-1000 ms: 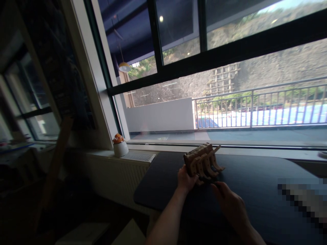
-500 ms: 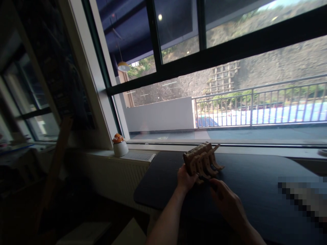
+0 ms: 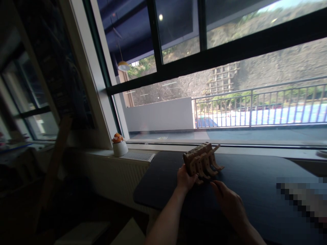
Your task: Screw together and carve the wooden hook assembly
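Observation:
A brown wooden block with a row of curved wooden hooks (image 3: 201, 160) is tilted above the dark table. At its lower left end my left hand (image 3: 186, 178) is closed around it. Just to the right and below the hooks is my right hand (image 3: 227, 197), its fingers curled together. A thin dark shape seems to lie along those fingers, but against the dark tabletop I cannot make out what it is. A small gap shows between the right fingertips and the wood.
The dark table (image 3: 163, 190) has rounded corners and stands against the window sill. A white pot with orange flowers (image 3: 120, 145) sits beside the radiator grille (image 3: 139, 156). A pixelated patch (image 3: 304, 199) covers something at the table's right. A wooden plank (image 3: 55, 163) leans at the left.
My right hand has drawn slightly away from the hooks, to the right and down. My left hand and the wooden piece stay nearly in place.

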A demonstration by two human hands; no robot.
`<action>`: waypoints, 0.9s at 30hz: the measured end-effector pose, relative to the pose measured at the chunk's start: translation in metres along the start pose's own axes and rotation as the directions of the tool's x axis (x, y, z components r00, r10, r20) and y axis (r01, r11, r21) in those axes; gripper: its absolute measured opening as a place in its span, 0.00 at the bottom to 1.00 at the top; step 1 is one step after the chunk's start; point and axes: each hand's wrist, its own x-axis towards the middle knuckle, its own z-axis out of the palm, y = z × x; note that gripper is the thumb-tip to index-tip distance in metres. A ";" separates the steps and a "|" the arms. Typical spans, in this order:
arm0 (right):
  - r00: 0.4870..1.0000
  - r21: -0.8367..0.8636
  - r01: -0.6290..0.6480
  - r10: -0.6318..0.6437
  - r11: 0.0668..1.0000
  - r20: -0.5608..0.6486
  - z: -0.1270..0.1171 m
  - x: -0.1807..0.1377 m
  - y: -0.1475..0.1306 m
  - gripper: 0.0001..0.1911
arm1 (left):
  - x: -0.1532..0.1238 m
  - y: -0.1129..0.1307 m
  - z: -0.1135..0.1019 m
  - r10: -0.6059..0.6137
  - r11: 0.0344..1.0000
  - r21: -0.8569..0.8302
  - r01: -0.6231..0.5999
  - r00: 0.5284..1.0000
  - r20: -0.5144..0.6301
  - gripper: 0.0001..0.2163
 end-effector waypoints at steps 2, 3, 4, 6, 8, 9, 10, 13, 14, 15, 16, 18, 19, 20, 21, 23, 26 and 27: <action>1.000 -0.003 -0.007 0.007 1.000 0.003 -0.001 0.001 0.000 0.20 | 0.000 0.000 0.000 -0.003 1.000 0.001 0.003 1.000 0.002 0.17; 1.000 0.001 -0.006 0.006 1.000 0.004 -0.001 0.001 -0.001 0.20 | 0.000 0.001 -0.001 -0.005 1.000 0.001 0.005 1.000 0.003 0.18; 1.000 0.007 -0.001 0.001 1.000 0.006 -0.001 0.001 -0.001 0.19 | 0.000 0.001 -0.001 -0.006 1.000 0.001 0.006 1.000 0.003 0.18; 1.000 0.031 0.023 -0.023 0.999 0.009 -0.001 0.000 -0.002 0.18 | 0.000 0.001 -0.002 -0.007 1.000 -0.001 0.007 1.000 0.003 0.17; 0.999 0.058 0.053 -0.053 0.997 0.006 0.000 -0.001 -0.003 0.16 | -0.001 0.002 -0.002 -0.008 1.000 -0.005 0.008 1.000 0.000 0.18; 0.998 0.069 0.067 -0.067 0.995 0.003 0.001 -0.001 -0.003 0.17 | -0.001 0.001 -0.002 -0.009 1.000 -0.006 0.009 1.000 -0.001 0.18; 0.997 0.078 0.079 -0.080 0.994 0.001 0.001 -0.002 -0.003 0.17 | -0.001 0.001 -0.002 -0.011 1.000 -0.007 0.011 1.000 -0.003 0.18; 0.994 0.097 0.112 -0.112 0.989 0.002 0.003 -0.004 -0.001 0.16 | 0.000 0.000 -0.001 -0.013 1.000 -0.011 0.013 1.000 -0.005 0.18; 0.993 0.096 0.115 -0.115 0.989 0.000 0.004 -0.004 0.000 0.15 | 0.000 0.000 0.000 -0.012 1.000 -0.011 0.012 1.000 -0.005 0.18; 0.994 0.091 0.112 -0.112 0.990 -0.005 0.004 -0.004 0.000 0.15 | 0.000 -0.001 0.000 -0.013 1.000 -0.012 0.013 1.000 -0.006 0.18; 0.995 0.081 0.103 -0.102 0.991 -0.012 0.004 -0.004 0.001 0.14 | 0.000 -0.001 0.001 -0.013 1.000 -0.013 0.013 1.000 -0.008 0.19; 0.997 0.055 0.078 -0.077 0.995 -0.024 0.004 -0.004 0.001 0.15 | 0.000 -0.001 0.001 -0.013 1.000 -0.015 0.013 1.000 -0.012 0.19; 0.998 0.041 0.066 -0.065 0.997 -0.027 0.004 -0.004 0.000 0.15 | 0.000 -0.001 0.001 -0.011 1.000 -0.017 0.011 1.000 -0.015 0.19; 0.998 0.030 0.057 -0.056 0.998 -0.026 0.004 -0.004 0.000 0.15 | 0.000 -0.001 0.001 -0.008 1.000 -0.018 0.008 1.000 -0.017 0.19; 0.999 0.019 0.048 -0.047 0.999 -0.024 0.004 -0.003 0.000 0.15 | 0.000 -0.001 0.001 -0.004 1.000 -0.020 0.003 1.000 -0.018 0.19; 0.999 -0.001 0.030 -0.030 1.000 -0.017 0.003 -0.002 -0.001 0.16 | 0.000 -0.002 0.001 0.003 1.000 -0.021 -0.003 1.000 -0.022 0.18; 1.000 -0.030 0.005 -0.005 1.000 -0.001 0.002 -0.001 0.000 0.18 | 0.000 -0.003 0.003 0.000 1.000 -0.017 0.000 1.000 -0.031 0.18; 1.000 -0.037 0.000 0.001 0.999 0.006 0.001 0.000 0.000 0.19 | 0.001 -0.003 0.003 -0.003 1.000 -0.015 0.003 0.999 -0.034 0.18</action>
